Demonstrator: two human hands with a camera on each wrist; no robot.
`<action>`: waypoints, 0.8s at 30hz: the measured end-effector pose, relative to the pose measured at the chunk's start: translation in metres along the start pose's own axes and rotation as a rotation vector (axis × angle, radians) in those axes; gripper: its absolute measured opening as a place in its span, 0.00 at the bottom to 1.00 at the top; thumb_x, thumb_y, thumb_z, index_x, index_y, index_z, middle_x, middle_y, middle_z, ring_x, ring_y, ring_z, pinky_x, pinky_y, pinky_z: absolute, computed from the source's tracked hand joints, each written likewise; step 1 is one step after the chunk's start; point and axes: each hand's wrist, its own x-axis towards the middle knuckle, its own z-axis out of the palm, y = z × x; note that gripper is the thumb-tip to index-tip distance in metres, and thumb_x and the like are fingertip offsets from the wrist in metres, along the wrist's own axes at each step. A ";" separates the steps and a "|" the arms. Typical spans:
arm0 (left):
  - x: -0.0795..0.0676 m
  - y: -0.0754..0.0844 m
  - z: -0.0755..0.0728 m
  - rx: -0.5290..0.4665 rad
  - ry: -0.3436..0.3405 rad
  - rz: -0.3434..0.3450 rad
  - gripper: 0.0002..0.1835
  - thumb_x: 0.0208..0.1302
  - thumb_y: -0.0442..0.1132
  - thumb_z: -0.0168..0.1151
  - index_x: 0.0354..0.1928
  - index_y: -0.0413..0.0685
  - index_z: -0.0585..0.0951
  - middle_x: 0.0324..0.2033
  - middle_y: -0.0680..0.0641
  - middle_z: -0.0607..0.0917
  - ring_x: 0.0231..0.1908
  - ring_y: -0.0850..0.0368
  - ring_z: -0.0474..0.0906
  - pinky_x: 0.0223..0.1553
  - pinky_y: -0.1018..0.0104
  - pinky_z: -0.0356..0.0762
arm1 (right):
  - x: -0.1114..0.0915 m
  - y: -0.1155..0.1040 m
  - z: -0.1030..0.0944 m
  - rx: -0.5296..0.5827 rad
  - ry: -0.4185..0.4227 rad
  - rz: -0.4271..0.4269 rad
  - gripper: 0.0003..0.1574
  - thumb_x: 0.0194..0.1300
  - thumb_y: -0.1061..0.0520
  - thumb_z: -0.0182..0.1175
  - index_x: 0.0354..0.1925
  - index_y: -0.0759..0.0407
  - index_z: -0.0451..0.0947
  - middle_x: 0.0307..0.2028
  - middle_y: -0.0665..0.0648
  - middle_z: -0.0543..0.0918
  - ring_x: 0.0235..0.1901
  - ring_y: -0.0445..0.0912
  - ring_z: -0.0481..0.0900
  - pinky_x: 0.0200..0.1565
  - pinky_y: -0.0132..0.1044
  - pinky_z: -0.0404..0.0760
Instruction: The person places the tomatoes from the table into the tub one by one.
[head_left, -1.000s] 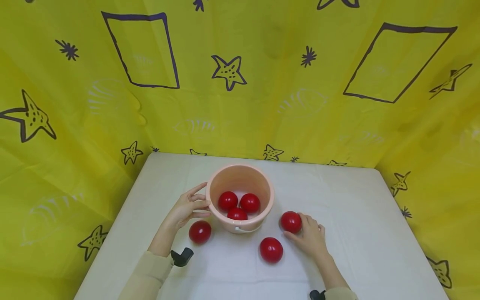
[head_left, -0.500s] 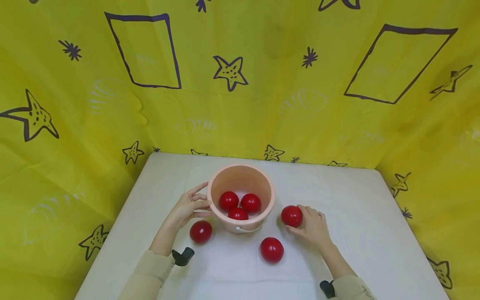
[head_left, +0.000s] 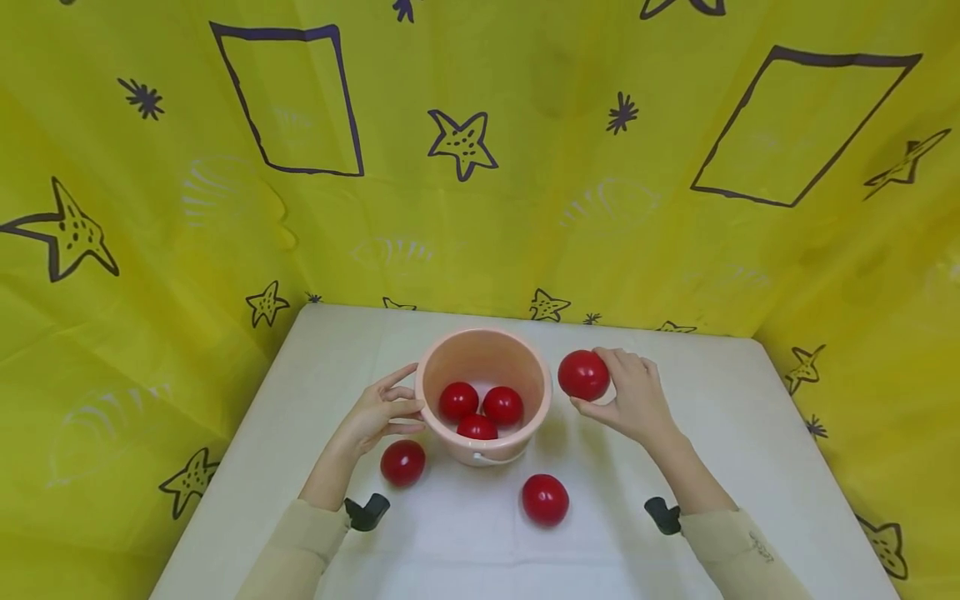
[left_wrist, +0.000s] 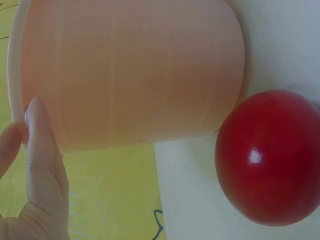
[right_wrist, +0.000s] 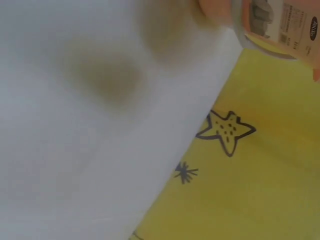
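My right hand (head_left: 633, 396) holds a glossy red ball (head_left: 583, 375) above the table, just right of a peach-coloured bucket (head_left: 483, 354). Thumb and fingertips grip the ball's right side. Inside the bucket lie three more red balls (head_left: 502, 406). My left hand (head_left: 378, 417) rests its extended fingers against the bucket's left side, right at the rim; in the left wrist view its fingers (left_wrist: 40, 150) lie along the outer wall. Another red ball (head_left: 402, 463) sits on the table below the left hand. The right wrist view shows neither right hand nor held ball.
One more red ball (head_left: 545, 500) lies on the white-covered table (head_left: 465, 567), in front of the bucket. A white handle (head_left: 498, 460) hangs at the bucket's front. Yellow curtains (head_left: 525, 233) with star drawings enclose the table at the back and sides.
My right hand has lifted its red ball off the table and moved it away from me, up beside the bucket's rim. The left hand has stayed at the bucket.
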 end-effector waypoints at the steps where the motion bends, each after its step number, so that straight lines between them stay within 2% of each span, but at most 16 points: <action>1: 0.000 0.000 0.000 -0.001 -0.001 -0.002 0.36 0.59 0.30 0.59 0.68 0.51 0.58 0.30 0.49 0.80 0.31 0.55 0.83 0.39 0.52 0.80 | 0.004 -0.003 -0.003 0.003 0.002 -0.014 0.43 0.40 0.42 0.70 0.52 0.60 0.69 0.44 0.60 0.76 0.47 0.54 0.70 0.50 0.56 0.66; 5: 0.000 0.001 0.000 -0.005 -0.004 -0.004 0.36 0.59 0.29 0.59 0.68 0.51 0.58 0.31 0.49 0.80 0.32 0.55 0.83 0.38 0.54 0.81 | 0.020 -0.018 -0.008 0.004 -0.027 -0.063 0.46 0.39 0.41 0.71 0.53 0.59 0.69 0.48 0.60 0.75 0.50 0.54 0.69 0.52 0.56 0.65; 9: 0.000 0.001 0.000 -0.007 -0.007 -0.003 0.36 0.59 0.29 0.59 0.68 0.51 0.58 0.31 0.50 0.80 0.32 0.55 0.83 0.37 0.54 0.81 | 0.033 -0.034 -0.004 -0.021 -0.087 -0.137 0.48 0.38 0.38 0.70 0.55 0.58 0.69 0.50 0.60 0.75 0.53 0.54 0.68 0.55 0.58 0.64; 13: 0.000 0.000 0.000 -0.012 -0.012 -0.003 0.36 0.59 0.29 0.59 0.68 0.51 0.58 0.31 0.50 0.80 0.31 0.55 0.82 0.36 0.56 0.82 | 0.045 -0.052 0.006 -0.074 -0.159 -0.222 0.49 0.39 0.35 0.69 0.56 0.57 0.70 0.50 0.58 0.75 0.53 0.53 0.68 0.56 0.57 0.65; 20: -0.001 0.001 -0.001 -0.009 -0.017 -0.001 0.37 0.59 0.29 0.59 0.68 0.50 0.58 0.31 0.50 0.80 0.31 0.55 0.82 0.42 0.47 0.76 | 0.060 -0.081 0.032 -0.128 -0.306 -0.307 0.50 0.41 0.33 0.66 0.59 0.56 0.68 0.54 0.57 0.72 0.55 0.51 0.66 0.59 0.54 0.63; 24: 0.000 0.001 -0.001 -0.007 -0.016 -0.002 0.36 0.59 0.29 0.59 0.68 0.51 0.58 0.31 0.49 0.81 0.32 0.55 0.83 0.42 0.47 0.76 | 0.066 -0.090 0.049 -0.175 -0.380 -0.353 0.49 0.43 0.31 0.65 0.60 0.52 0.67 0.54 0.55 0.72 0.57 0.49 0.64 0.61 0.53 0.62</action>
